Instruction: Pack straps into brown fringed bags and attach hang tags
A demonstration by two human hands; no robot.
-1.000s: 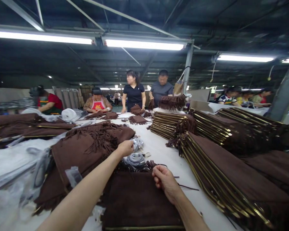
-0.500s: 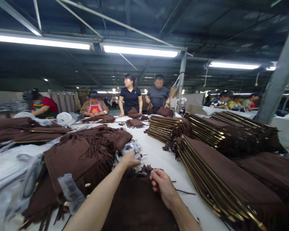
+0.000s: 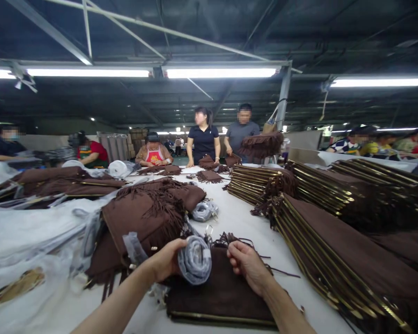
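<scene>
My left hand (image 3: pixel 169 260) grips a coiled strap in clear plastic (image 3: pixel 195 260), with a metal clip sticking up from its top. The coil hangs over the left part of a dark brown fringed bag (image 3: pixel 218 294), which lies flat in front of me with its gold zipper edge nearest. My right hand (image 3: pixel 245 264) is closed in a pinch over the bag's far right, by the fringe; whatever is between its fingertips is hidden. Beyond the left hand, another plastic-wrapped coil (image 3: pixel 202 211) lies against a heap of brown fringed bags (image 3: pixel 142 215).
Stacked brown bags with gold zippers (image 3: pixel 320 246) line the right side of the white table (image 3: pixel 235 211). Plastic wrapping (image 3: pixel 38 232) covers much of the left. Across the table, a person in a grey shirt (image 3: pixel 244 132) holds up a fringed bag (image 3: pixel 263 144); other people work nearby.
My left hand has come back toward me from beside the heap, now holding the wrapped coil. The right hand keeps its pinch at the bag. Across the table, the grey-shirted person has raised a bag.
</scene>
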